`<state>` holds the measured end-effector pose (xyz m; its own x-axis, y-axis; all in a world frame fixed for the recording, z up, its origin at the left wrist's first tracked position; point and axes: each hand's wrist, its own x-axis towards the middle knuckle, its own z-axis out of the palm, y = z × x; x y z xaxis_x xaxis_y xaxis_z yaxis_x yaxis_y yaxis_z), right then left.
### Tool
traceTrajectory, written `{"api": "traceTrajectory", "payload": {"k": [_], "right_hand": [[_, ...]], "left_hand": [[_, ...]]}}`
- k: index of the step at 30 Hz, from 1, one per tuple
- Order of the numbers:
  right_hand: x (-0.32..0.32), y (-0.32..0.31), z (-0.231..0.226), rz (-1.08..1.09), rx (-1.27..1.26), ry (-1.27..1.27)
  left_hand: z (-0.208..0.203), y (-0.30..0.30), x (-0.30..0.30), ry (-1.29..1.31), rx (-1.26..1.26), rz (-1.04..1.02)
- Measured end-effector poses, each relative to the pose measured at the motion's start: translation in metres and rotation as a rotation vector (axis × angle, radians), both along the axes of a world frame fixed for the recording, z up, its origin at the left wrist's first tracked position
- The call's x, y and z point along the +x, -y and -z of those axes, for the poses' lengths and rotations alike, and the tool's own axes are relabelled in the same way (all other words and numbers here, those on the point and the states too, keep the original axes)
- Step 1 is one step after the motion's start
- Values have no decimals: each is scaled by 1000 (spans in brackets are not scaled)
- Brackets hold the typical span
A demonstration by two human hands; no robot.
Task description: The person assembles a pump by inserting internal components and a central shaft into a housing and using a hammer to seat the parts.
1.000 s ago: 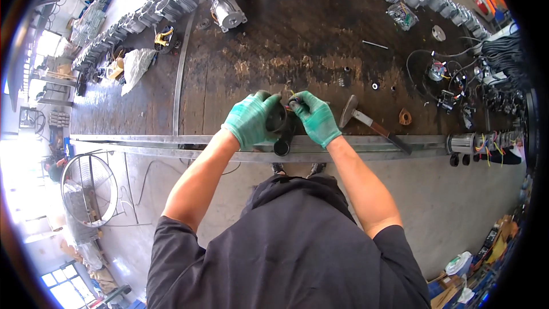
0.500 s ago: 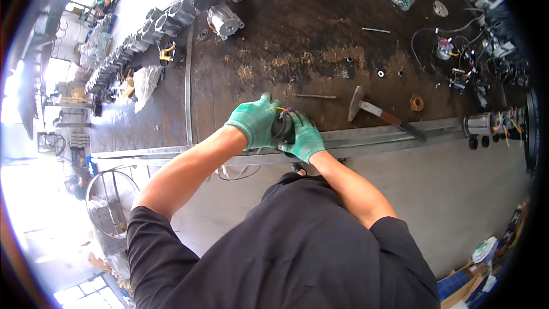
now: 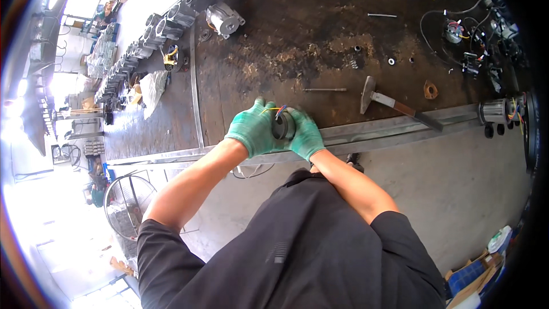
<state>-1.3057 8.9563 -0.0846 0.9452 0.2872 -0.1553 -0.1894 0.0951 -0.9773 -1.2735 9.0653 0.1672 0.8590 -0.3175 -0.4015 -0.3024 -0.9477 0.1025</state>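
My left hand, in a green glove, grips the left side of a dark, round motor part at the bench's near edge. From the other side my right hand, gloved alike, is closed around it. The part's round end faces up between my hands, and thin coloured wires stick out at its far side. My palms hide its lower half. Just beyond lies a thin metal rod. A hammer with a brown and black handle rests to the right.
Grey motor housings line the far left edge of the worn dark bench. A complete motor stands near them. Wired parts lie at the right, with a wound cylinder at the right edge. A wire-guarded fan stands at lower left.
The motor part has turned in my hands, so more of its round end shows upward. My right hand has shifted up along its side. The whole view has swung slightly.
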Motion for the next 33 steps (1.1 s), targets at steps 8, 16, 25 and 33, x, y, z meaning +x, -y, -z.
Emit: {"api": "traceTrajectory", "payload": {"k": [8,16,25,33], "right_hand": [[-5,9,-42,-81,-746,369],[-6,13,-47,-156,-786,334],[-7,9,-46,-241,-889,386],[-5,24,-61,-271,-728,353]], "left_hand": [[10,-21,-8,-21,17,133],[-3,-8,-10,-19,39,61],[1,-32,-10,-11,-6,217],[-2,-31,-15,-10,-97,-22]]}}
